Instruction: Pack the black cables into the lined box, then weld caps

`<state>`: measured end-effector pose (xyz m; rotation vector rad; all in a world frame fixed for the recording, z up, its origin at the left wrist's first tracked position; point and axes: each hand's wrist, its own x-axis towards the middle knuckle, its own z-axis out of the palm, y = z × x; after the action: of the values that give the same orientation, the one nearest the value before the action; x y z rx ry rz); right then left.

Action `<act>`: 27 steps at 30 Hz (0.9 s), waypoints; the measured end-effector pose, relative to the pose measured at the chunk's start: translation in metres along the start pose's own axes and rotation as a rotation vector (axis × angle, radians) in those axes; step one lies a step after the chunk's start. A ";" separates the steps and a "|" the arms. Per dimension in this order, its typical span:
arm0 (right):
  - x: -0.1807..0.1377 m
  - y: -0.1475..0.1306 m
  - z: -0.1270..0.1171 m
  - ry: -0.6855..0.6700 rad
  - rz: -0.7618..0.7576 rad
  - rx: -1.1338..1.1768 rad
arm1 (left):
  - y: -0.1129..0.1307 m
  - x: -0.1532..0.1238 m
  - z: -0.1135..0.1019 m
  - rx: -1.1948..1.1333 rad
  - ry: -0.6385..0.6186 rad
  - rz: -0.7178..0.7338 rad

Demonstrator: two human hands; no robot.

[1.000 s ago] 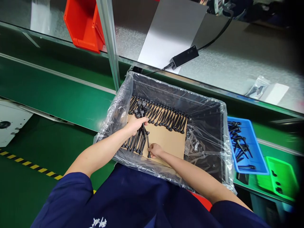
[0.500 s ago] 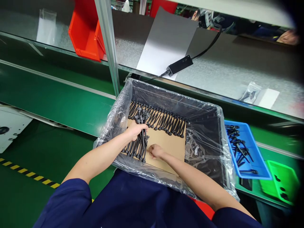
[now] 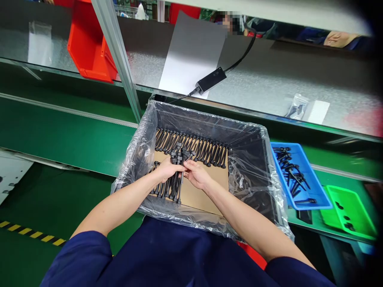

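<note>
My left hand (image 3: 167,169) is closed around a bundle of black ribbed tubes (image 3: 178,155), their thick heads pointing away from me. Against the bundle's right side, my right hand (image 3: 196,174) has its thumb and fingers pinched on one of these tubes near its head. Both hands are inside a dark crate (image 3: 206,111) lined with clear plastic film. On the cardboard sheet (image 3: 206,195) at its bottom, a row of similar black tubes (image 3: 206,151) lies along the far side. More tubes (image 3: 161,191) lie at the near left, partly hidden by my left hand.
Right of the crate stand a blue tray (image 3: 321,195) of loose black tubes and a green tray (image 3: 363,215) with small black parts. A metal shelf (image 3: 254,87) behind carries a red bin (image 3: 89,52), a white sheet (image 3: 191,52) and a black cabled box (image 3: 212,79). People are partly visible beyond.
My right hand has moved up from the cardboard to the bundle and pinches a tube there. My left hand still grips the bundle. The whole view has shifted slightly.
</note>
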<state>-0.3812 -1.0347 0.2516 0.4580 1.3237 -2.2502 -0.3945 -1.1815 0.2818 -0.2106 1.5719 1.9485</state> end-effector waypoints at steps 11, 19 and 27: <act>-0.002 -0.005 -0.006 0.221 -0.261 -0.002 | 0.001 0.008 -0.001 -0.165 0.207 0.041; 0.025 0.037 -0.076 0.410 0.217 -0.489 | 0.009 0.013 -0.010 -0.115 0.412 0.108; 0.037 0.103 -0.083 0.397 0.411 -0.754 | 0.004 0.012 -0.012 0.016 0.379 0.112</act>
<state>-0.3505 -1.0135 0.1194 0.8154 1.9285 -1.2367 -0.4092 -1.1885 0.2758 -0.5206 1.8714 2.0697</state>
